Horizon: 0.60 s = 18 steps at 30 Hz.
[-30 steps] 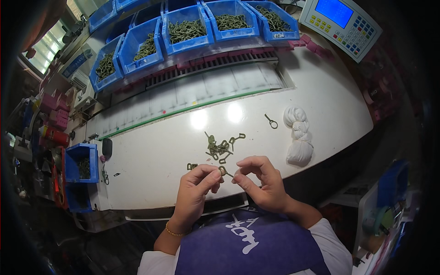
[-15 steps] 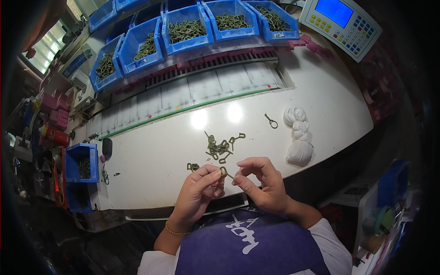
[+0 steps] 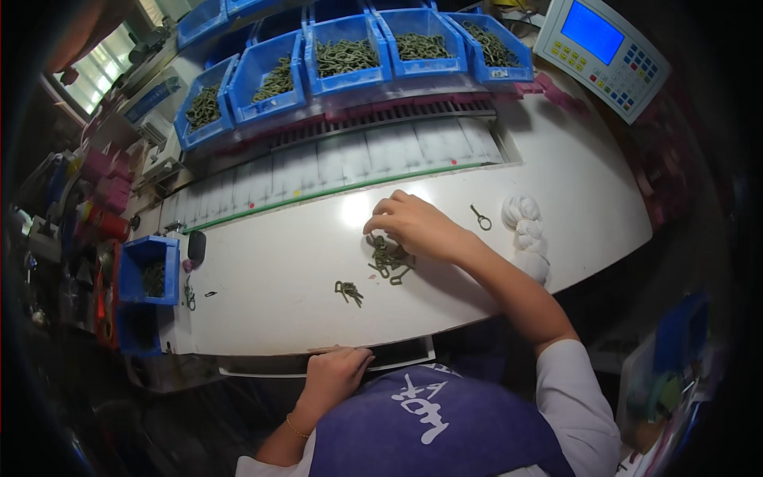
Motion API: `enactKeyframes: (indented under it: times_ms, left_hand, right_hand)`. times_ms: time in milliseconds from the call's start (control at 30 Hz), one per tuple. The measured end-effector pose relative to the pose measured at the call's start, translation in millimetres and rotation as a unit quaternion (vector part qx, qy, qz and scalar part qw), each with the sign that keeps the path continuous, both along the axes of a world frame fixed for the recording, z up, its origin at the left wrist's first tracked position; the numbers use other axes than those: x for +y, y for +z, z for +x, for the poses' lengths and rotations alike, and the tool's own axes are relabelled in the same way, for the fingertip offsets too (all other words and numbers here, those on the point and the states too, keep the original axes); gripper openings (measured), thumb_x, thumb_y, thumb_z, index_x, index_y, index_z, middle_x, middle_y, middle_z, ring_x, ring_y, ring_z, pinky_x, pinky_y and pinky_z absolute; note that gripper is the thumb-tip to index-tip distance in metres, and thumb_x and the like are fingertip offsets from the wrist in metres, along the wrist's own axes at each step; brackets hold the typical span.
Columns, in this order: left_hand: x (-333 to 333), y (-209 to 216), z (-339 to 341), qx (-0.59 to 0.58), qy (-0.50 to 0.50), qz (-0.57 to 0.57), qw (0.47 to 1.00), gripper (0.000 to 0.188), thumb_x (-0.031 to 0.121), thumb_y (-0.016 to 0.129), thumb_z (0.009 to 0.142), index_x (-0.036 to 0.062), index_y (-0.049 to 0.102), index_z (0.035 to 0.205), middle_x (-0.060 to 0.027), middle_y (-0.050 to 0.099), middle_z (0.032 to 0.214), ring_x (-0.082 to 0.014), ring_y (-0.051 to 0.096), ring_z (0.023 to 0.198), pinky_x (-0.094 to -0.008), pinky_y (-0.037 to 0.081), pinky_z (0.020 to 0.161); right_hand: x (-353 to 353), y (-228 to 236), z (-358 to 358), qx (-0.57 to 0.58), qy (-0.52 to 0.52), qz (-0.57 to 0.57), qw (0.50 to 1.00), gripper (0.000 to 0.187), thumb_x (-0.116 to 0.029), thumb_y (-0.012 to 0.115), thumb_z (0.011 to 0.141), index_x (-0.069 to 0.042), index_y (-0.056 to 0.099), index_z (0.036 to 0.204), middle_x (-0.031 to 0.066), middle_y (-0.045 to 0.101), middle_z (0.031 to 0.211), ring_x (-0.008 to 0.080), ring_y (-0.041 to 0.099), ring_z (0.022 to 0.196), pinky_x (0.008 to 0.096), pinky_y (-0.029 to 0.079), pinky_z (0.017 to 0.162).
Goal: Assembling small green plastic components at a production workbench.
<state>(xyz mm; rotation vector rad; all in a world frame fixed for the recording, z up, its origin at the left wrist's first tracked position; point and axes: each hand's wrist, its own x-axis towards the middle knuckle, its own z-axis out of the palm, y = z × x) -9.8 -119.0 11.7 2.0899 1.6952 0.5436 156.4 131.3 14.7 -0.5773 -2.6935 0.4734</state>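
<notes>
Bins (image 3: 151, 301) are standing at far left in my view, two blue ones, the upper one holding dark green pieces. Black rounded object (image 3: 196, 246) is sitting just right of them on the white table (image 3: 270, 294). Beyond, a row of blue bins (image 3: 350, 82) is running left to right along the far side, front ones showing heaped green pieces. Pale lined strip (image 3: 318, 168) is lying between that row and the work area, green edging (image 3: 342, 191) on its near side.

Gold bracelet (image 3: 297, 425) is circling the left wrist. Left hand (image 3: 340, 372) is resting at the table's near edge, above a white drawer (image 3: 405, 359), fingers curled together; tips are hiding from me, so can't tell if it's clamping anything. Small green cluster (image 3: 348, 292) is lying on the table beyond that hand.

Green pile (image 3: 389, 265) is lying farther out and to the right. Right hand (image 3: 413, 228) is bending over its far side, fingers arching down. Can't tell whether the tips are apart or pinching a piece.

Single ring-ended piece (image 3: 483, 219) is lying well apart, right of the pile. White cloth bundle (image 3: 524, 226) is sitting farther right, the right forearm passing just beside it. Keypad console (image 3: 604, 56) is standing at far right, screen glowing blue.
</notes>
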Motion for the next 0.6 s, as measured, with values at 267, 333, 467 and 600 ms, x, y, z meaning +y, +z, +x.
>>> enactKeyframes:
  times_ms: [267, 333, 467, 600]
  left_hand:
    - [-10.4, 39.6, -38.5, -0.135, 0.038, -0.033, 0.99, 0.009, 0.017, 0.071, 0.084, 0.0089, 0.073, 0.087, -0.0093, 0.07, 0.078, -0.0236, 0.065, 0.063, -0.0305, 0.051, 0.058]
    - [-1.5, 47.3, -42.0, -0.23, 0.083, -0.067, 0.967, 0.012, 0.014, 0.07, 0.087, 0.0057, 0.075, 0.093, -0.01, 0.071, 0.079, -0.016, 0.064, 0.059, -0.0255, 0.049, 0.056]
    - [23.3, 46.7, -40.0, -0.442, 0.188, -0.16, 0.862, 0.02, 0.014, 0.064, 0.093, -0.0012, 0.072, 0.103, -0.0058, 0.068, 0.077, -0.006, 0.056, 0.056, -0.0198, 0.044, 0.051]
    - [58.8, 53.4, -28.6, -0.52, 0.2, -0.184, 0.81, 0.026, 0.019, 0.06, 0.097, -0.0013, 0.069, 0.112, -0.0067, 0.069, 0.082, -0.0062, 0.055, 0.054, -0.0187, 0.042, 0.048]
  right_hand:
    - [-1.3, 26.3, -22.9, -0.097, 0.003, -0.001, 0.995, 0.013, -0.008, 0.068, 0.08, -0.009, 0.062, 0.092, 0.0074, 0.058, 0.103, 0.0284, 0.052, 0.102, 0.0368, 0.044, 0.088]
    - [-8.5, 21.7, -18.8, -0.091, -0.017, -0.002, 0.996, 0.011, -0.008, 0.067, 0.081, -0.008, 0.06, 0.089, 0.0091, 0.058, 0.102, 0.0291, 0.052, 0.102, 0.0375, 0.043, 0.087]
    - [-46.2, 25.5, -13.0, 0.093, -0.098, -0.079, 0.988, 0.01, -0.001, 0.064, 0.081, -0.004, 0.057, 0.087, 0.0127, 0.057, 0.092, 0.0304, 0.055, 0.091, 0.0382, 0.046, 0.077]
    - [-90.3, 49.4, -8.6, 0.241, -0.1, -0.007, 0.965, 0.018, 0.007, 0.064, 0.077, -0.002, 0.058, 0.091, 0.0119, 0.058, 0.084, 0.0298, 0.058, 0.078, 0.0382, 0.048, 0.067]
